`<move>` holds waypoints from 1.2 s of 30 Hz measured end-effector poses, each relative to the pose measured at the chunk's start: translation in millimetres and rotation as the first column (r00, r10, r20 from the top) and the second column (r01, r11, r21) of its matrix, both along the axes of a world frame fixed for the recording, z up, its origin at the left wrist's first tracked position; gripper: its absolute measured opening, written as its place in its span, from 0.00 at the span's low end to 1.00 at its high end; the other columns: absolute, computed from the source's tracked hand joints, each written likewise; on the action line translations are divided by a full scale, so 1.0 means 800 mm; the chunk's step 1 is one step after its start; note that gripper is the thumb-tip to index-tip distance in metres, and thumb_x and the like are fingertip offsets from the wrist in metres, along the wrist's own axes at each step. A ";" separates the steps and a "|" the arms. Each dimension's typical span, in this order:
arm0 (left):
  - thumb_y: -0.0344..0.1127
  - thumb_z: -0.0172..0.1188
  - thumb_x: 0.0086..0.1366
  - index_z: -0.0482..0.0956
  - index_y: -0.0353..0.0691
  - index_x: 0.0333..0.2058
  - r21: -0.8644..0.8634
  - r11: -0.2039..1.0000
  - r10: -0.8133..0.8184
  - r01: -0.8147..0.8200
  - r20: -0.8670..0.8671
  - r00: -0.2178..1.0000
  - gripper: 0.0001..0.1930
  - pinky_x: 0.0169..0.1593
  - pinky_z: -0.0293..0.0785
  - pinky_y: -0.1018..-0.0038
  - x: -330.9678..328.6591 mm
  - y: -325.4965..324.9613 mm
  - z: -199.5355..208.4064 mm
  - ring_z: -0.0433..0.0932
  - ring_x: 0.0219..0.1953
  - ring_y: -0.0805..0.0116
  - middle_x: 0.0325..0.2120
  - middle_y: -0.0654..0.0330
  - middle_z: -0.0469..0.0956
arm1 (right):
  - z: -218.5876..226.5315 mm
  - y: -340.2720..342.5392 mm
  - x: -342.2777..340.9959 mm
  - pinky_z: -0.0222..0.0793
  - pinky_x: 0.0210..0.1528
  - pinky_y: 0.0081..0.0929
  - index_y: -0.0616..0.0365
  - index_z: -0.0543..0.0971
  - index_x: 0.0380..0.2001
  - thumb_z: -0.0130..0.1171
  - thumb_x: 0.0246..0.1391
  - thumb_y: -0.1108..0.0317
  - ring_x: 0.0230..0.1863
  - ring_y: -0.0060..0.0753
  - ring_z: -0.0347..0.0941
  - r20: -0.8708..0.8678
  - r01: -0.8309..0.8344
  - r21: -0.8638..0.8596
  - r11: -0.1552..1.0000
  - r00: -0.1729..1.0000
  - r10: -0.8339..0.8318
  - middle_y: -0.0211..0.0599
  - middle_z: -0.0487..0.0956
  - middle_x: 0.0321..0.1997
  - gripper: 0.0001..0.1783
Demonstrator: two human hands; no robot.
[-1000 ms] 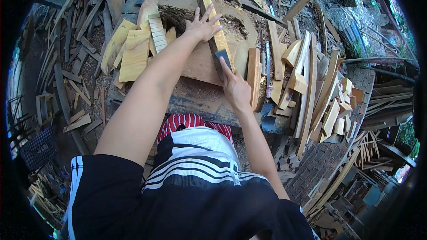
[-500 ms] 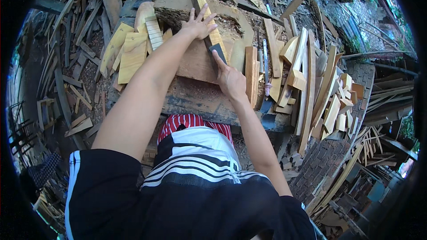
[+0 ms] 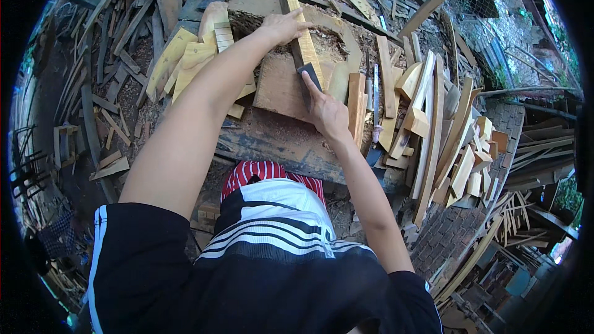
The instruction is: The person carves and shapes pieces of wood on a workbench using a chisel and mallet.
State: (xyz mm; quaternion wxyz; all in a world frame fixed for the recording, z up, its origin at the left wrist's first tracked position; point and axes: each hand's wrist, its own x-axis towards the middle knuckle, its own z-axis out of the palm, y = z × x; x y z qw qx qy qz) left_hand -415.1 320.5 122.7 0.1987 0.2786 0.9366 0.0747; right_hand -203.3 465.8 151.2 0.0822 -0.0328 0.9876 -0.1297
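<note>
A squared length of yellowish wood [image 3: 307,51] lies slantwise on a thick, worn wooden block [image 3: 281,89] with a rough hollow in it. My left hand [image 3: 283,28] lies across the far part of the length, its fingers bent over the edge and holding it. Against the near end is a dark, flat, rectangular piece [image 3: 307,75], whose exact kind I cannot make out. My right hand [image 3: 329,114] is closed around this piece, with the index finger stretched along its face. The palm hides its lower part.
Cut wood pieces [image 3: 197,55] lie left of the block. To the right are an upright-looking block [image 3: 356,108], a long narrow blade [image 3: 375,102] with a wrapped handle, and a heap of offcuts [image 3: 461,164]. The bench edge [image 3: 278,156] runs before me.
The view has shifted slightly. My left hand's spread fingers have drawn in over the wood. My right hand still holds the dark piece against the near end.
</note>
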 end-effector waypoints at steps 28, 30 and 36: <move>0.83 0.61 0.27 0.33 0.56 0.69 -0.089 0.996 0.032 -0.028 0.042 0.999 0.74 0.66 0.39 0.39 0.038 0.014 -0.008 0.31 0.70 0.37 0.69 0.49 0.23 | 0.006 0.047 0.092 0.70 0.35 0.51 0.38 0.53 0.69 0.44 0.64 0.63 0.30 0.60 0.74 0.125 0.135 -0.204 0.970 0.986 -0.111 0.53 0.71 0.31 0.30; 0.83 0.63 0.23 0.29 0.54 0.69 -0.129 0.992 0.008 -0.002 0.052 0.999 0.79 0.66 0.38 0.38 0.035 0.018 -0.008 0.30 0.69 0.34 0.68 0.45 0.21 | 0.010 0.043 0.083 0.70 0.36 0.52 0.38 0.56 0.67 0.45 0.64 0.63 0.31 0.62 0.74 0.117 0.157 -0.215 0.964 0.984 -0.134 0.54 0.73 0.33 0.29; 0.83 0.63 0.21 0.28 0.55 0.69 -0.148 0.989 0.018 -0.009 0.058 0.998 0.79 0.65 0.37 0.36 0.034 0.014 -0.012 0.30 0.69 0.34 0.69 0.47 0.21 | 0.005 0.031 0.074 0.67 0.37 0.51 0.38 0.57 0.67 0.46 0.63 0.64 0.34 0.61 0.75 0.135 0.221 -0.241 0.945 0.972 -0.193 0.58 0.77 0.33 0.29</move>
